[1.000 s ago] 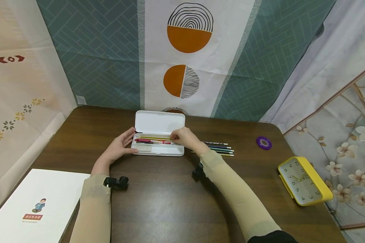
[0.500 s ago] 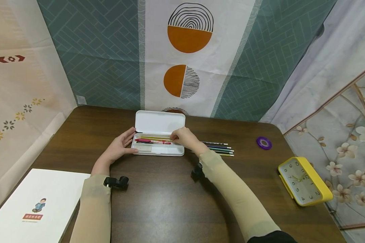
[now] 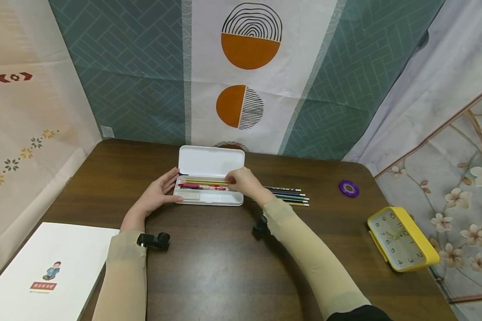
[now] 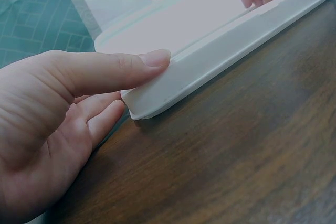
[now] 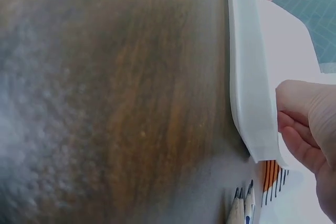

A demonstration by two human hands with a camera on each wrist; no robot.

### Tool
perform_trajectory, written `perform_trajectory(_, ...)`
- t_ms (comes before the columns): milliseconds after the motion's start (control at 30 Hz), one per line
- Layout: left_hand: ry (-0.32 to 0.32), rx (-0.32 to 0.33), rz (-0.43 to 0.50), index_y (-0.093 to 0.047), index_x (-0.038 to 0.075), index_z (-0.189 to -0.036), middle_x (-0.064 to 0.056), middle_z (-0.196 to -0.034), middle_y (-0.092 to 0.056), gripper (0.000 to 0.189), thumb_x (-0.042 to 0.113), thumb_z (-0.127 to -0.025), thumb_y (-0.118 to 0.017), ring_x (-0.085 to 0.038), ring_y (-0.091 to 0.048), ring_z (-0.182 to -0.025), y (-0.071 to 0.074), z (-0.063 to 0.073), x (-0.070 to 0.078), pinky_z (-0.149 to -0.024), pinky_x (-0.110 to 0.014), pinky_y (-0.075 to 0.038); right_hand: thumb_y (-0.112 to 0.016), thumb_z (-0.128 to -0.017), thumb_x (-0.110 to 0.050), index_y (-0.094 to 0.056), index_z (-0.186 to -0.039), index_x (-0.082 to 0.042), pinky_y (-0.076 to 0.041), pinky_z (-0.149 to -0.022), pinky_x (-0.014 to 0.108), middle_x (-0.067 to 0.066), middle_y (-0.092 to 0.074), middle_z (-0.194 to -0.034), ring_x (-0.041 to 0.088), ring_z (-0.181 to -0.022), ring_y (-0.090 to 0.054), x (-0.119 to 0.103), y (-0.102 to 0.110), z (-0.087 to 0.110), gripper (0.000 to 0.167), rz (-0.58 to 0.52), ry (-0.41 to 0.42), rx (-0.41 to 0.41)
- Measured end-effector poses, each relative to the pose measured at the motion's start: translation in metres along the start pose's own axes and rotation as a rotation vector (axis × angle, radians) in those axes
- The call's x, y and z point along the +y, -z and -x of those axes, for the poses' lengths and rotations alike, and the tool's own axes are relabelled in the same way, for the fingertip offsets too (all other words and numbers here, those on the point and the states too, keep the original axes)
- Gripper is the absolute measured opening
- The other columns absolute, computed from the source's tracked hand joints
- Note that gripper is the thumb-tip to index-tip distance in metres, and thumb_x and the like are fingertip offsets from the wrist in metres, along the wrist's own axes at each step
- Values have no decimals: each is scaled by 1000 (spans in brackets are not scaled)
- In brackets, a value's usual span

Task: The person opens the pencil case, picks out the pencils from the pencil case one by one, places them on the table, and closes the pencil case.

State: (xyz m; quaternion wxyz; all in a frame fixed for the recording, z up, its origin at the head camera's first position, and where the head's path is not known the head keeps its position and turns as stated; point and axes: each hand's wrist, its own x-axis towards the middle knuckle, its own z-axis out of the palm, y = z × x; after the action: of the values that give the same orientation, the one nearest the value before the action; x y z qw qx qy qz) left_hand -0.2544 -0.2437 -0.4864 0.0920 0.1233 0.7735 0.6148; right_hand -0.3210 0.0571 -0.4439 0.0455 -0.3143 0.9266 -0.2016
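A white pencil case (image 3: 221, 204) lies open on the table, its lid (image 3: 210, 161) tilted up at the back. Thumb at the front corner and fingers along the left end, my left hand (image 3: 156, 192) holds the case. My right hand (image 3: 245, 183) reaches into the right half, fingertips pinched at the ends of yellow pencils (image 3: 202, 181); its fingertips hide what they pinch. In front of those pencils lies a red pen (image 3: 202, 187), and a pale block (image 3: 188, 195) sits front left. In the right wrist view the fingers (image 5: 302, 140) curl over the case's rim.
Several dark pencils (image 3: 291, 195) lie right of the case, partly behind the right wrist. Further right are a purple ring (image 3: 348, 188) and a yellow clock (image 3: 401, 240). A white book or box (image 3: 68, 249) occupies the front left of the brown table (image 3: 209, 276).
Almost nothing differs: the left hand and the case keep their places, and the right hand's fingertips stay at the yellow pencils with barely visible shifts.
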Motion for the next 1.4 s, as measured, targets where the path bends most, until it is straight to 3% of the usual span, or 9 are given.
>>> perform_trajectory(233,9,2,10,-9,5,-157,-13,-164,-14,102,1,-81,-77,-30,-16,-151,0,1,1,-120,-37,-22,-69,-86,-3,-74,-102,-2,-60,-77,29,8,-75,-93,16,-84,-70,1,6,2,17,-6,34,39)
perform_trajectory(567,9,2,3,-9,4,-157,-14,-164,-14,103,2,-81,-77,-31,-16,-151,0,1,2,-120,-38,-22,-69,-88,-3,-74,-108,-3,-59,-76,25,9,-74,-94,18,-86,-70,4,29,8,21,-36,25,-14)
perform_trajectory(767,6,5,-15,-10,4,-157,-16,-164,-14,103,4,-81,-78,-32,-16,-150,-1,0,0,-119,-33,-25,-70,-88,-5,-74,-106,-2,-59,-75,26,8,-74,-91,18,-83,-70,15,41,11,19,-10,50,-10)
perform_trajectory(1133,8,-3,10,-9,5,-157,-14,-164,-14,102,1,-81,-77,-32,-17,-150,-2,-1,4,-120,-43,-21,-71,-87,-5,-75,-103,-1,-59,-71,26,7,-74,-90,15,-79,-68,40,61,27,17,-39,44,-17)
perform_trajectory(1400,16,1,-6,-9,6,-158,-14,-164,-14,103,2,-81,-77,-31,-17,-150,-1,-1,3,-120,-42,-21,-70,-88,-6,-73,-107,1,-60,-74,32,7,-74,-91,18,-82,-69,62,75,47,20,-89,34,6)
